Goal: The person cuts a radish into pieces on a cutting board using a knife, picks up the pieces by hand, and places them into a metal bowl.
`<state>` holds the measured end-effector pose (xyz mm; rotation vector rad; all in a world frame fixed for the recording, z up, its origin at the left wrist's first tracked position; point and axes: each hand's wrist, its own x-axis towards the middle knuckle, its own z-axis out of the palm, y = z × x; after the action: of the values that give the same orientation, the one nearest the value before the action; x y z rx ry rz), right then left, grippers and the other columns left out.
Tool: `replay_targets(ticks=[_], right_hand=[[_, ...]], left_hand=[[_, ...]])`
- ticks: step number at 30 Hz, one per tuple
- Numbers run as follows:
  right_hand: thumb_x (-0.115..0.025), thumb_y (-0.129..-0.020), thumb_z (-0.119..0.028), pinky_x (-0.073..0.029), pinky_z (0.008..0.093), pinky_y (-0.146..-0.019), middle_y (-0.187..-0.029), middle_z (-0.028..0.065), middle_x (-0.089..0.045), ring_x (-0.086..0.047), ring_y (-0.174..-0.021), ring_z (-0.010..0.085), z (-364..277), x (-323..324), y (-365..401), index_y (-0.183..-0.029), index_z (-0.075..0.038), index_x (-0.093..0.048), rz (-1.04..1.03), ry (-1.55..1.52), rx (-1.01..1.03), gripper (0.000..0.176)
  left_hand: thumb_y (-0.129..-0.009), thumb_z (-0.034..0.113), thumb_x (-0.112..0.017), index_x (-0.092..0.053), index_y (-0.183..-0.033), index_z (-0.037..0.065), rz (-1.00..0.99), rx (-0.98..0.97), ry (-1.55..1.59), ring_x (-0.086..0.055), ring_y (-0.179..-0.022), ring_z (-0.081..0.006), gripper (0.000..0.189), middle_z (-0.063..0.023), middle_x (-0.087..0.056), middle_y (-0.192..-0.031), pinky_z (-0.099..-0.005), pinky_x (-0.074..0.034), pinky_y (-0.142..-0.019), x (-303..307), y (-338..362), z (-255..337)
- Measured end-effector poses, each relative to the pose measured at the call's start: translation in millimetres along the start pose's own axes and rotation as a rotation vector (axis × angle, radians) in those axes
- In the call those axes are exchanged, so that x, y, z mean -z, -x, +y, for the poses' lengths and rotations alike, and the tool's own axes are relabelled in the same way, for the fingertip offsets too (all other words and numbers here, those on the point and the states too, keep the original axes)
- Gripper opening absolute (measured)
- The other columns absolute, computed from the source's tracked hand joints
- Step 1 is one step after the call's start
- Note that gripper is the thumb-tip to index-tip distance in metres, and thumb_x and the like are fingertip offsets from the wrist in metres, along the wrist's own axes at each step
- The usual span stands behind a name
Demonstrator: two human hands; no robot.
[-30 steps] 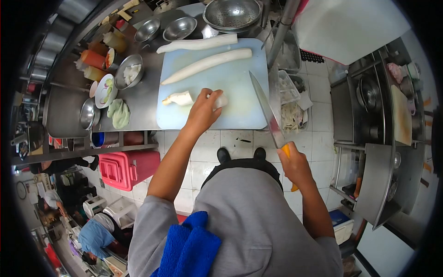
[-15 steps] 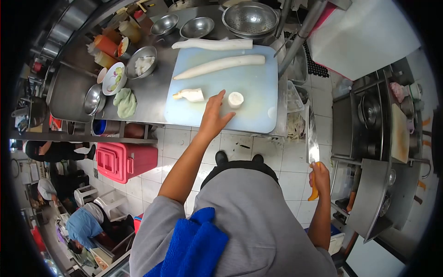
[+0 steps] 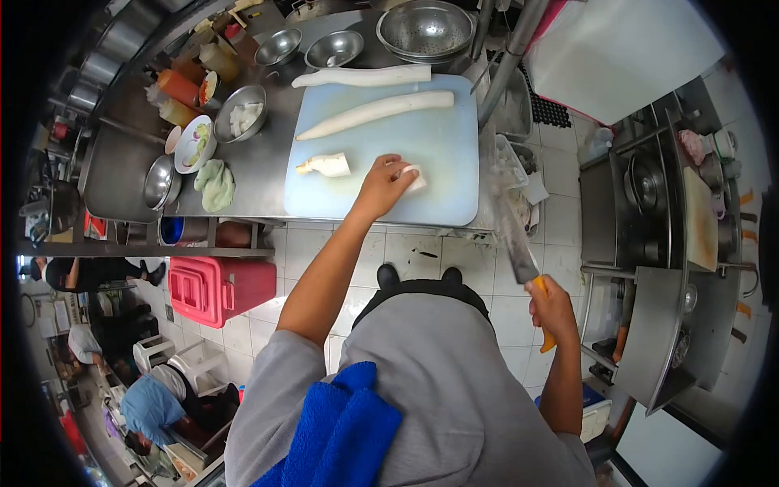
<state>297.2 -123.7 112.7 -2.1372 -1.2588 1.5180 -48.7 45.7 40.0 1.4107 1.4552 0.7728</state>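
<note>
My left hand (image 3: pixel 381 188) is closed around a short, round piece of peeled daikon radish (image 3: pixel 418 180) on the pale blue cutting board (image 3: pixel 442 150). In my right hand (image 3: pixel 555 308), off the board's near right side, is a large knife (image 3: pixel 514 237) with an orange-yellow handle. Its blade points up and away, slightly blurred. A daikon end piece (image 3: pixel 326 165) with a yellowish tip lies left of my left hand. Farther back, one long peeled daikon (image 3: pixel 377 114) rests across the board, and another daikon (image 3: pixel 365 76) lies along the far edge.
Left of the board are a metal bowl of white pieces (image 3: pixel 242 114), a white bowl (image 3: pixel 195 144) and a green cloth (image 3: pixel 214 186). A colander (image 3: pixel 426 28) stands behind. Clear containers (image 3: pixel 513 162) sit at the right. A red bin (image 3: pixel 221 288) is on the floor; people work at lower left.
My left hand has moved from an open pose beside the short daikon piece to gripping it. My right hand has brought the knife leftward, its blade now slanting toward the board.
</note>
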Motion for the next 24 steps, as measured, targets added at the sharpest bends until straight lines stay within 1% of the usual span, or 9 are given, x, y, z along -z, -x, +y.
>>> replay_targets(ticks=[3, 5, 8, 12, 14, 17, 19, 21, 24], right_hand=[[-0.058, -0.098, -0.032, -0.042, 0.0286, -0.043, -0.060, 0.0039, -0.055, -0.051, -0.042, 0.0124, -4, -1, -3, -0.096, -0.003, -0.057, 0.154, 0.001, 0.023, 0.029], [-0.059, -0.098, -0.031, -0.042, 0.0284, -0.043, -0.059, 0.0040, -0.055, -0.052, -0.043, 0.0122, -6, -2, -2, -0.093, -0.003, -0.057, 0.165, -0.072, 0.047, 0.028], [-0.060, -0.098, -0.029, -0.042, 0.0285, -0.043, -0.060, 0.0040, -0.055, -0.052, -0.044, 0.0115, -2, -11, 0, -0.093, -0.003, -0.057, 0.104, -0.119, 0.114, 0.026], [-0.062, -0.097, -0.028, -0.044, 0.0284, -0.046, -0.061, 0.0045, -0.057, -0.054, -0.046, 0.0115, -5, -26, 2, -0.093, -0.002, -0.057, 0.014, -0.088, 0.146, 0.026], [-0.062, -0.096, -0.028, -0.045, 0.0285, -0.046, -0.061, 0.0048, -0.057, -0.054, -0.046, 0.0113, -12, -34, 4, -0.093, -0.002, -0.057, -0.016, -0.072, 0.149, 0.027], [-0.062, -0.096, -0.031, -0.046, 0.0314, -0.047, -0.062, 0.0084, -0.060, -0.057, -0.046, 0.0150, -17, -44, 2, -0.092, -0.002, -0.056, -0.075, -0.017, 0.167, 0.030], [-0.061, -0.096, -0.035, -0.050, 0.0405, -0.055, -0.069, 0.0160, -0.065, -0.065, -0.056, 0.0291, -24, -52, 1, -0.096, -0.002, -0.054, -0.070, 0.098, 0.179, 0.034], [-0.060, -0.096, -0.036, -0.050, 0.0452, -0.061, -0.073, 0.0196, -0.066, -0.066, -0.064, 0.0358, -23, -60, -2, -0.100, -0.003, -0.053, -0.049, 0.187, 0.214, 0.035], [-0.057, -0.096, -0.037, -0.050, 0.0519, -0.070, -0.079, 0.0241, -0.067, -0.066, -0.078, 0.0445, -26, -61, -5, -0.107, -0.004, -0.050, -0.055, 0.298, 0.243, 0.035]], left_hand=[[-0.092, 0.033, -0.069, -0.062, -0.125, 0.004, 0.195, -0.127, -0.263, -0.064, -0.096, -0.0265, 0.044, -0.0171, -0.057, -0.127, -0.0346, -0.052, -0.084, -6, 2, 1], [-0.092, 0.027, -0.069, -0.063, -0.124, 0.005, 0.315, -0.452, -0.336, -0.061, -0.103, -0.0304, 0.039, -0.0154, -0.058, -0.126, -0.0352, -0.051, -0.090, -3, 1, -4], [-0.092, 0.021, -0.068, -0.063, -0.124, 0.007, 0.158, -0.684, -0.451, -0.058, -0.112, -0.0327, 0.035, -0.0142, -0.059, -0.124, -0.0355, -0.049, -0.094, 1, 20, -7], [-0.092, 0.022, -0.069, -0.063, -0.124, 0.008, 0.147, -0.536, -0.326, -0.058, -0.113, -0.0305, 0.036, -0.0134, -0.062, -0.121, -0.0347, -0.048, -0.094, -2, 18, -9], [-0.091, 0.022, -0.069, -0.064, -0.120, 0.004, 0.075, -0.076, 0.120, -0.061, -0.104, -0.0379, 0.035, -0.0183, -0.067, -0.112, -0.0411, -0.048, -0.095, 0, 13, 1], [-0.092, 0.023, -0.069, -0.062, -0.124, 0.003, 0.147, -0.300, -0.286, -0.064, -0.099, -0.0338, 0.038, -0.0190, -0.069, -0.102, -0.0373, -0.051, -0.090, 10, 9, 8], [-0.093, 0.021, -0.068, -0.060, -0.126, 0.003, 0.247, -0.348, -0.288, -0.065, -0.100, -0.0291, 0.039, -0.0173, -0.068, -0.107, -0.0358, -0.051, -0.088, 8, -6, -21], [-0.093, 0.019, -0.068, -0.058, -0.128, 0.003, 0.275, -0.159, 0.051, -0.064, -0.102, -0.0280, 0.041, -0.0151, -0.066, -0.114, -0.0376, -0.051, -0.090, 4, -1, -20], [-0.089, 0.015, -0.071, -0.056, -0.130, 0.003, 0.221, -0.176, 0.149, -0.060, -0.111, -0.0308, 0.045, -0.0141, -0.061, -0.126, -0.0405, -0.050, -0.094, 5, 9, -18]])
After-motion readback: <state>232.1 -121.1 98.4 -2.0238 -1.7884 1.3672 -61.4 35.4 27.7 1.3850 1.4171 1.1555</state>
